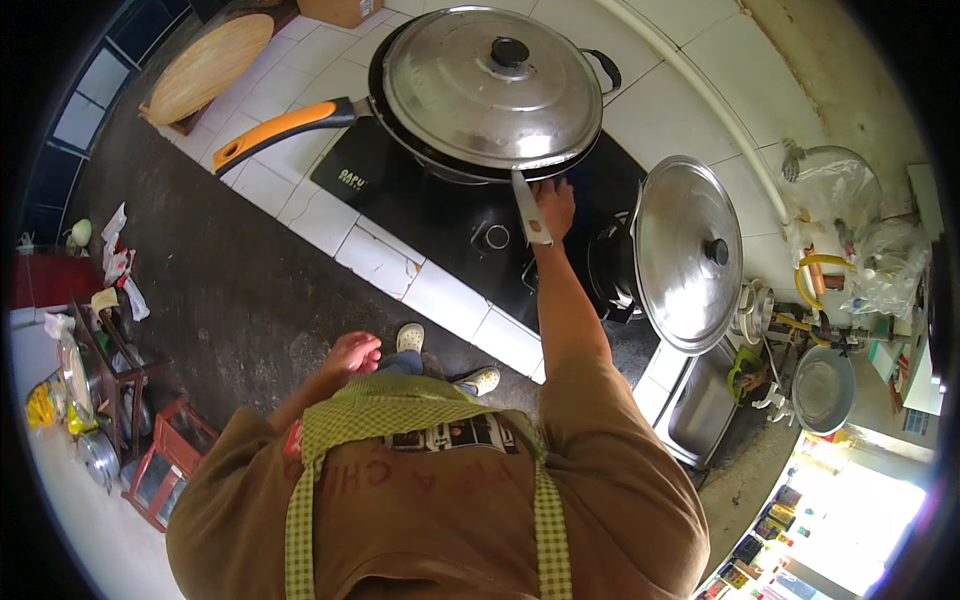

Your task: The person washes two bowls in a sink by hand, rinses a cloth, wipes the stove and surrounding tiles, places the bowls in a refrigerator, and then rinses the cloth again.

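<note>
A large wok [379, 124] sits on the black gas stove [420, 206], covered by a domed metal lid [457, 90] with a black knob. Its orange and black handle [277, 131] points left. A flat metal handle [531, 214] with a hole sticks out from the lid's front edge. Just behind that handle, my right hand [555, 206] reaches down beside the wok; its fingertips are partly hidden, so I cannot tell what they touch. My left hand [356, 352] hangs by my apron [405, 401], loosely curled and empty.
A second metal lid [686, 255] leans tilted over the right burner. Beyond it are a steel sink [701, 409] and a grey basin [823, 390]. A stove knob [495, 236] faces me. A round wooden board [214, 67] lies far left; a red wooden stool [169, 457] stands behind left.
</note>
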`<state>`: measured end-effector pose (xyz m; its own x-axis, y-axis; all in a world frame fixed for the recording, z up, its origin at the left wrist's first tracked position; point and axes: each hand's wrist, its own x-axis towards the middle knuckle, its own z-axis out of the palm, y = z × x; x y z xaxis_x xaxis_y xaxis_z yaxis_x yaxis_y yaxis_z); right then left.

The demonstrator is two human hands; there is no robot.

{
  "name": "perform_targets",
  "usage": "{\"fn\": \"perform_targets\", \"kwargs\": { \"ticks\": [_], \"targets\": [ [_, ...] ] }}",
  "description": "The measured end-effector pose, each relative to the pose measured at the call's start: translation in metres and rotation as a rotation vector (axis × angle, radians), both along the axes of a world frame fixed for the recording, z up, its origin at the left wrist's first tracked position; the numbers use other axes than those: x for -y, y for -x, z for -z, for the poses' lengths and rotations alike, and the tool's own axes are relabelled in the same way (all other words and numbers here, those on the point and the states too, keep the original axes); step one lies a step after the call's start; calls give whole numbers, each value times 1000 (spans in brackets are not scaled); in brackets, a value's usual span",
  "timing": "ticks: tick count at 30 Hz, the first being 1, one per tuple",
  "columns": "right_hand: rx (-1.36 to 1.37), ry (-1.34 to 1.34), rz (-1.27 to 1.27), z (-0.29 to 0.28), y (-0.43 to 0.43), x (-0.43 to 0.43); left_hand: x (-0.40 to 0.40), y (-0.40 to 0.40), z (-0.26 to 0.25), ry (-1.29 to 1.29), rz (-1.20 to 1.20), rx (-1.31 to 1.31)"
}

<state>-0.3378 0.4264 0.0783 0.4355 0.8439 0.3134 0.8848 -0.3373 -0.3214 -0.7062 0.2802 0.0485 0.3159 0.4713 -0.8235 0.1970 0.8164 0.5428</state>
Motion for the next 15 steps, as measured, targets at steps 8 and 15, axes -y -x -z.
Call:
{"fn": "perform_targets", "kwargs": {
  "ticks": [8, 15],
  "targets": [
    [-574, -93, -547, -16, 26, 62, 0, 2, -6, -52, 91, 2],
    [61, -2, -464, -25, 71, 67, 6, 4, -11, -72, 104, -27]
  ]
}}
